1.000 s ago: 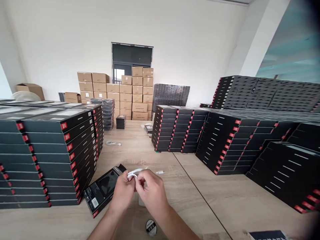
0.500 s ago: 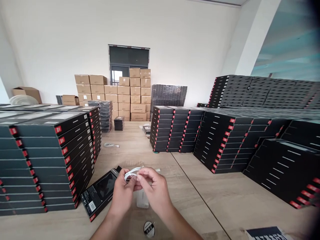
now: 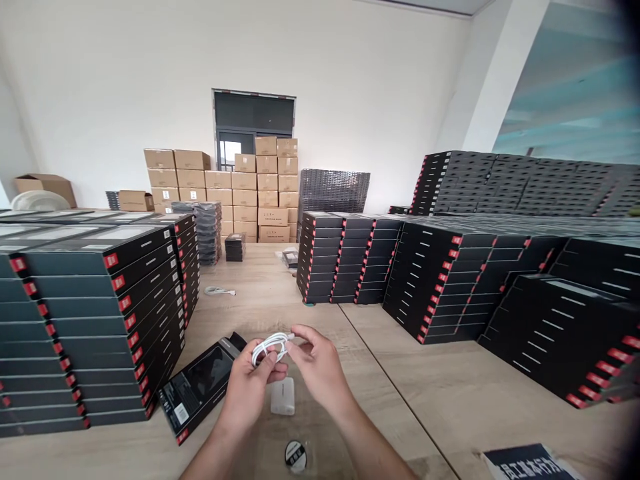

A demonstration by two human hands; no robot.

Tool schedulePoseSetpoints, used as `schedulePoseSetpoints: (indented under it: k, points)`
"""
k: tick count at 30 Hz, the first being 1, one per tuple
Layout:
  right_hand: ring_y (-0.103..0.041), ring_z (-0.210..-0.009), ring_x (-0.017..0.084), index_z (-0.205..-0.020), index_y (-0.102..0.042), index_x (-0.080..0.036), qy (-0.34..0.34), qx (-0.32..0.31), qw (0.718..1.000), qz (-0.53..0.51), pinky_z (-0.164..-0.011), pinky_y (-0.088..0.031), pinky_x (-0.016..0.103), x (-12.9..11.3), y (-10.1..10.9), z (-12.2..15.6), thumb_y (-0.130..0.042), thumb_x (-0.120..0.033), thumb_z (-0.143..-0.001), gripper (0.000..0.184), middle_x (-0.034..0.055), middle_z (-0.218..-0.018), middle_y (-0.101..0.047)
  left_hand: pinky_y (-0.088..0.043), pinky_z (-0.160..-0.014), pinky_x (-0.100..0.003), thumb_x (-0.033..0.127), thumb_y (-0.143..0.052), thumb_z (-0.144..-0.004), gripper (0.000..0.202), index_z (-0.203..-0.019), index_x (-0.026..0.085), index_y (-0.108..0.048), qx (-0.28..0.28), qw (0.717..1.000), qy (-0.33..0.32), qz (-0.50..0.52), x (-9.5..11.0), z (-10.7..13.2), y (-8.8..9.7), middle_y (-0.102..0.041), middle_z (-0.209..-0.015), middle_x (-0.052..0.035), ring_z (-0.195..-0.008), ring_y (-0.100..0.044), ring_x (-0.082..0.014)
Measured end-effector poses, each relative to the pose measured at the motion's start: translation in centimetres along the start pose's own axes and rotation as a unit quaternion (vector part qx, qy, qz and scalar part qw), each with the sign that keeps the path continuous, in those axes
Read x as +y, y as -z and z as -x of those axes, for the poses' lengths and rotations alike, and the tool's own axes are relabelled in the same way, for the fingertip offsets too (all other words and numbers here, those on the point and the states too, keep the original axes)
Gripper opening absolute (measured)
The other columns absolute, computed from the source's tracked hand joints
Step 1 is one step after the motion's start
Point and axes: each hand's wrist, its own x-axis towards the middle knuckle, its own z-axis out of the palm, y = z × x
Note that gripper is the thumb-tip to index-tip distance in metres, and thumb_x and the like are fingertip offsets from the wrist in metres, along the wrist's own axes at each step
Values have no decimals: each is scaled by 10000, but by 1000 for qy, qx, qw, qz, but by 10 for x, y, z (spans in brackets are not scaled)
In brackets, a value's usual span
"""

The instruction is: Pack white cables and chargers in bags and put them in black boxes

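Observation:
A coiled white charging cable (image 3: 269,349) is pinched by my left hand (image 3: 250,377), thumb on top and fingers beneath. My right hand (image 3: 317,360) has its thumb and forefinger closed on the coil's right side, near the cable's end. Below the hands, a small white rectangular device (image 3: 283,396) lies on the table. To the left of my left hand, a black product box (image 3: 200,387) with a dark window lies at a slant. A round black-and-white label (image 3: 295,457) sits nearest me, seemingly in clear plastic.
Tall stacks of black boxes with red corners stand on the left (image 3: 135,320) and right (image 3: 425,280) of the wooden table (image 3: 370,400). Another white cable (image 3: 220,291) lies farther back. Brown cartons (image 3: 245,198) are piled by the wall. A printed dark sheet (image 3: 527,463) lies front right.
My right hand has drawn slightly right from my left, showing more of the coil. The white device is less covered by the hands. The view has shifted a little.

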Motion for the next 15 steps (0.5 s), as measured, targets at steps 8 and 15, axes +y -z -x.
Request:
schedulePoseSetpoints:
  k: [8, 15]
  points:
    - [-544, -466, 106, -787, -759, -152, -79, -90, 987, -106, -469, -432, 236, 3, 18, -7, -727, -372, -675, 248, 26, -689, -713, -585, -647, -275, 469, -895, -473, 533, -801, 163, -606, 16, 996, 88, 14, 3, -2, 8, -697, -718, -10, -622, -678, -150]
    - [-375, -413, 68, -698, -772, -176, -73, -244, 967, -28, -362, -274, 170, 2, 35, -5, -708, -278, -685, 121, -31, -512, -606, -522, -548, -236, 360, -861, -556, 409, -844, 143, -667, -101, 975, 191, -55, 10, 3, 19, -723, -729, -57, -566, -629, -131]
